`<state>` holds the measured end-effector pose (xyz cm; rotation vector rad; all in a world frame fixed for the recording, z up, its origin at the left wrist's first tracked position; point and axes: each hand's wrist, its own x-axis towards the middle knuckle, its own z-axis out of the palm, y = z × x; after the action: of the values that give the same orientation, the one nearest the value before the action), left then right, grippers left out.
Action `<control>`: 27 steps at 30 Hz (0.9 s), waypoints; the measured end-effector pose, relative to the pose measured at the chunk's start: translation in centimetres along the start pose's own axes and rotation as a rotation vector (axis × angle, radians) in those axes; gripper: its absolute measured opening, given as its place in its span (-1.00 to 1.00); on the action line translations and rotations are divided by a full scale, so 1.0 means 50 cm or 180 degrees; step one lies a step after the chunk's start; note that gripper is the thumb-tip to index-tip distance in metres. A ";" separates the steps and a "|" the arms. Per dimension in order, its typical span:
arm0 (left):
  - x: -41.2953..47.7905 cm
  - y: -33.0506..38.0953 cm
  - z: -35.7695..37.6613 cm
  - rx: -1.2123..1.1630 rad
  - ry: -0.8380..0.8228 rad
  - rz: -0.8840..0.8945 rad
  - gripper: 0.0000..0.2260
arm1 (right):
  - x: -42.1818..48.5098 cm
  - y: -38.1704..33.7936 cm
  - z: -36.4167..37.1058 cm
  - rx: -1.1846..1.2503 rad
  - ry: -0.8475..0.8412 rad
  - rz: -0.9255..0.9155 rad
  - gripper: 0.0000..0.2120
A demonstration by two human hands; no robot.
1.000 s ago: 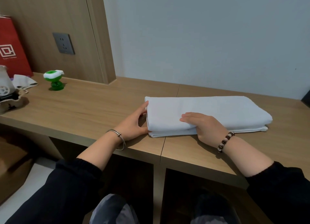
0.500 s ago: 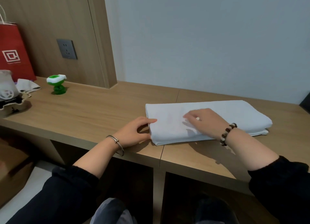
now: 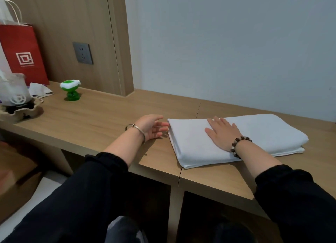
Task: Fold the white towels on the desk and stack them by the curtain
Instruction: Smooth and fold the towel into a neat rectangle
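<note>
A folded white towel point(image 3: 263, 133) lies flat on the wooden desk point(image 3: 101, 122), a little right of centre near the front edge. My right hand point(image 3: 222, 132) rests palm down on the towel's left half, fingers straight and spread. My left hand point(image 3: 151, 127) hovers just left of the towel's left edge, palm turned up and fingers loosely extended; its fingertips reach the edge, and contact is unclear. No curtain is in view.
At the desk's far left stand a red paper bag point(image 3: 22, 53), a white jar on a wavy tray point(image 3: 15, 95), a crumpled cloth point(image 3: 41, 91) and a small green-and-white toy point(image 3: 71, 90). A wall socket point(image 3: 83, 53) sits on the wood panel. A cardboard box point(image 3: 16, 177) stands on the floor at left.
My left hand let go of the towel's left end and opened beside it. My right hand slid from the near edge up onto the towel's top and flattened. The view tilted down and left.
</note>
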<state>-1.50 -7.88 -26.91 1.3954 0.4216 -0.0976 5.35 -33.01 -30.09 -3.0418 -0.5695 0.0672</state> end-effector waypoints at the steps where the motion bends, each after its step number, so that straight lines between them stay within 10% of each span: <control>1: 0.006 0.006 0.010 0.0072 0.0049 -0.0072 -0.86 | -0.001 -0.001 -0.001 0.0007 0.0017 -0.0007 -0.45; 27: 0.067 0.008 0.082 -0.0521 0.0807 0.0164 -0.69 | 0.004 -0.006 0.013 0.0102 0.0240 0.0226 -0.49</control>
<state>2.66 -11.15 -27.20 1.2598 0.5902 0.1549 5.40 -32.61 -30.73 -3.0180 -0.4507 -0.0356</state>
